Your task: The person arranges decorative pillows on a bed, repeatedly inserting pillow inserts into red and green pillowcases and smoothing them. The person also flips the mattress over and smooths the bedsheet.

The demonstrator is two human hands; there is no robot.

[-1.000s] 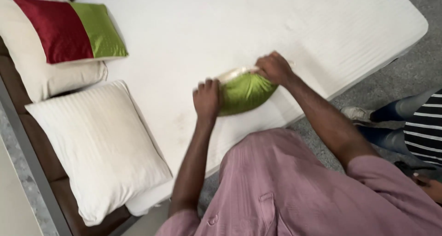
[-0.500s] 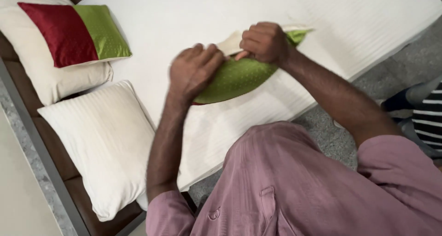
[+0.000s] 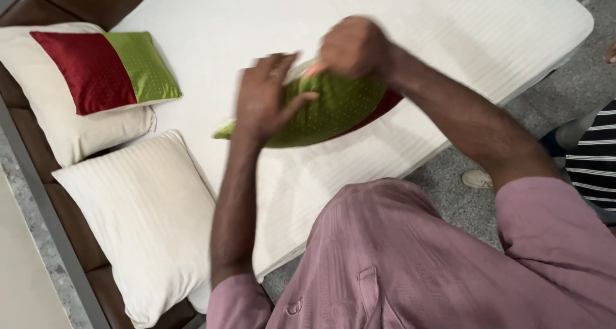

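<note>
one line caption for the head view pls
Both hands, left and right, grip a green cushion above a white mattress.

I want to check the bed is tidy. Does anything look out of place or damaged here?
Nothing looks damaged. The green cushion is held above the white mattress by both hands, left hand and right hand. The two white pillows and the red-green cushion lie neatly.
</note>
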